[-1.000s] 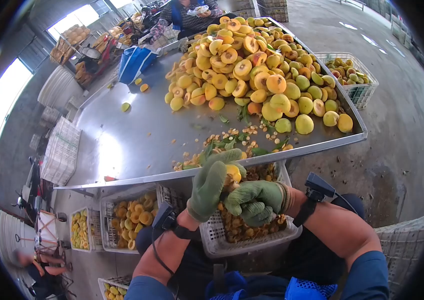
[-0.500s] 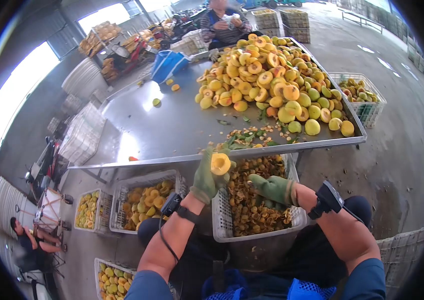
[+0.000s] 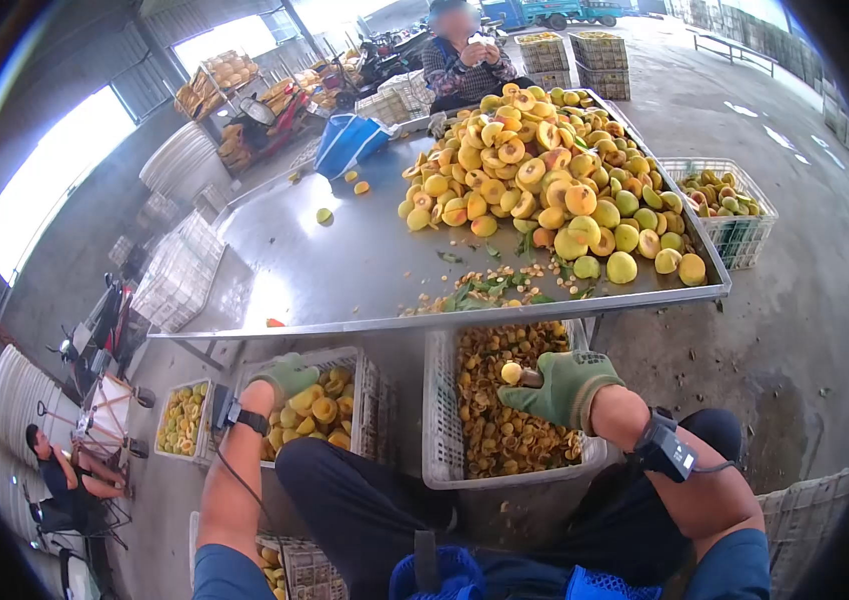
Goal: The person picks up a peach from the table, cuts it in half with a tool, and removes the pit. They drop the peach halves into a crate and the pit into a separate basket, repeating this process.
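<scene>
My left hand (image 3: 290, 374), in a green glove, is over the far left of a white crate (image 3: 373, 405) filled with pitted yellow peach halves (image 3: 323, 408). No fruit shows in its fingers, which are loosely spread. My right hand (image 3: 567, 386), also gloved, is wrapped around a short brown-handled tool (image 3: 533, 378) with a round pale-yellow bit at its tip. Below that hand is another white crate (image 3: 442, 440), full of brown-yellow peach scraps (image 3: 510, 440). Beyond both hands, a large heap of halved peaches (image 3: 515, 160) lies on the metal table (image 3: 345, 255).
Leaves and scraps (image 3: 495, 290) litter the table's near edge, and a blue-and-white bag (image 3: 350, 145) lies at its far left. Another person (image 3: 460, 65) sits behind the table. More fruit crates stand left (image 3: 185, 420) and right (image 3: 740, 235). A seated person (image 3: 80, 480) is at far left.
My left hand has moved from above the scrap crate, where it held a peach half, left to the crate of halves and let it go. My right hand has turned, showing the tool's tip.
</scene>
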